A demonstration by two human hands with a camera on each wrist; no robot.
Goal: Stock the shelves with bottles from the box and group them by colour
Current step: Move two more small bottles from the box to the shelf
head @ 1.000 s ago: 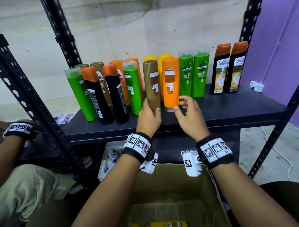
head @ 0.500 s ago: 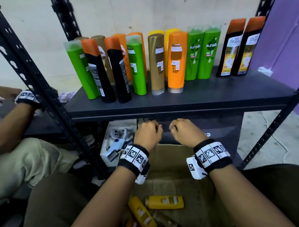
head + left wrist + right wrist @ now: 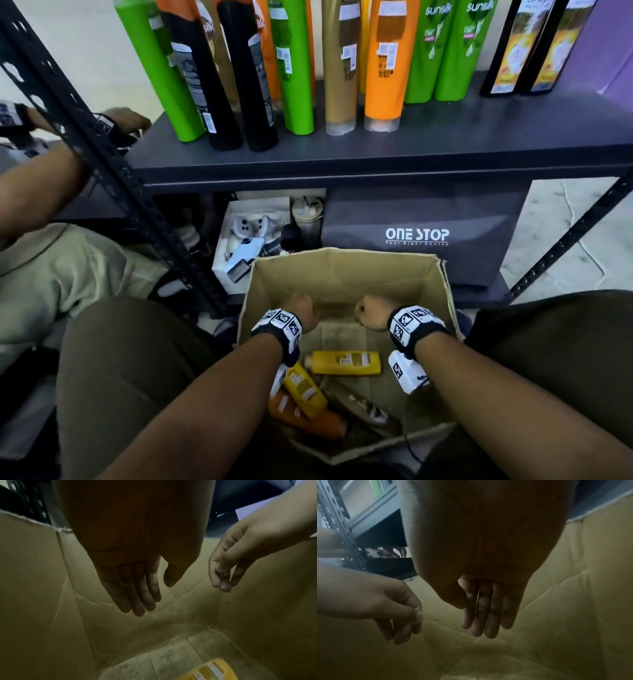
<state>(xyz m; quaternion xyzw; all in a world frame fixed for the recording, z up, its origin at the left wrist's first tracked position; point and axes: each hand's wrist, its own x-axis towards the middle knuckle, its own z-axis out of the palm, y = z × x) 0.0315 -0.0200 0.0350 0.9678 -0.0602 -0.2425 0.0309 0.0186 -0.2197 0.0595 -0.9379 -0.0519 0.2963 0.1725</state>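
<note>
Both my hands hang inside the open cardboard box [image 3: 342, 270] and hold nothing. In the left wrist view the left hand [image 3: 300, 313] [image 3: 154, 597] shows straight fingers pointing down. The right hand [image 3: 371, 313] [image 3: 474, 615] does the same in its own view. Below them lie a yellow bottle [image 3: 344, 363] [image 3: 211, 669], a second yellow bottle [image 3: 305, 390], an orange bottle [image 3: 301, 416] and a brown bottle [image 3: 359, 406]. On the dark shelf [image 3: 445, 147] stand green, black, orange, gold and yellow bottles, with a gold bottle [image 3: 340, 68] and an orange bottle [image 3: 385, 68] at the front middle.
Another person's arm [image 3: 34, 185] reaches past the slanted shelf upright [image 3: 102, 150] on the left. Under the shelf sit a black "ONE STOP" bag [image 3: 418, 236] and a white tray of gadgets [image 3: 250, 236]. My knees flank the box.
My hands let go of the gold and orange bottles on the shelf, came down and now hang inside the box. The view has tilted down.
</note>
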